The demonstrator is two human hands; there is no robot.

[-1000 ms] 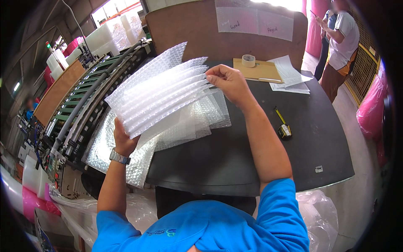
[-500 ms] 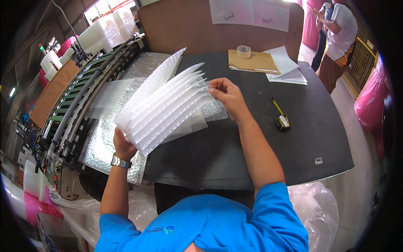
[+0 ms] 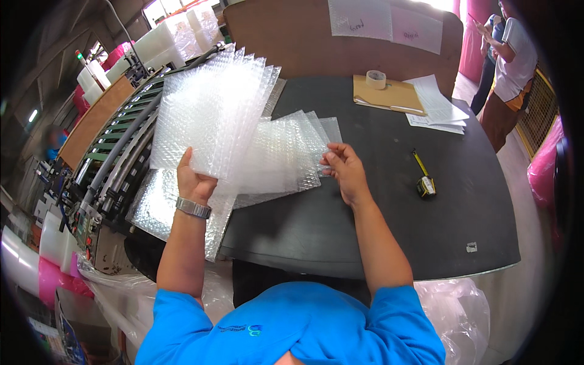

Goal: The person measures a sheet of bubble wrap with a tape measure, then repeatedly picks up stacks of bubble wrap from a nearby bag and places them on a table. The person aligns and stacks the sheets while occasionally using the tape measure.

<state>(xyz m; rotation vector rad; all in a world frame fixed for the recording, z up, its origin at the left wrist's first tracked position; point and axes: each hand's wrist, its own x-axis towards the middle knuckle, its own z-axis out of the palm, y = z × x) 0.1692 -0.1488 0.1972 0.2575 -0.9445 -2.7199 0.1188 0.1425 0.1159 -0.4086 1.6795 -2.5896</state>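
My left hand (image 3: 196, 181) is closed round the lower edge of a fanned stack of clear bubble-wrap sheets (image 3: 198, 115), held up over the left of the table. Whether these sheets are pouches I cannot tell. Below and to the right, more bubble-wrap sheets (image 3: 277, 152) lie spread on the dark tabletop. At their right edge is my right hand (image 3: 347, 173), its fingers curled and thumb drawn in. Its fingertips overlap the sheets there; what they pinch, if anything, is hidden.
A slatted roller machine (image 3: 121, 125) adjoins the dark table (image 3: 377, 225) on the left. A tape measure (image 3: 426, 185), a brown envelope (image 3: 389, 97), a tape roll (image 3: 375, 79) and papers (image 3: 435, 100) lie to the right. A person (image 3: 511, 67) stands beyond.
The stack in my left hand has swung up and left, turning its broad face into view and uncovering the lower sheets. My right hand has come down beside those sheets.
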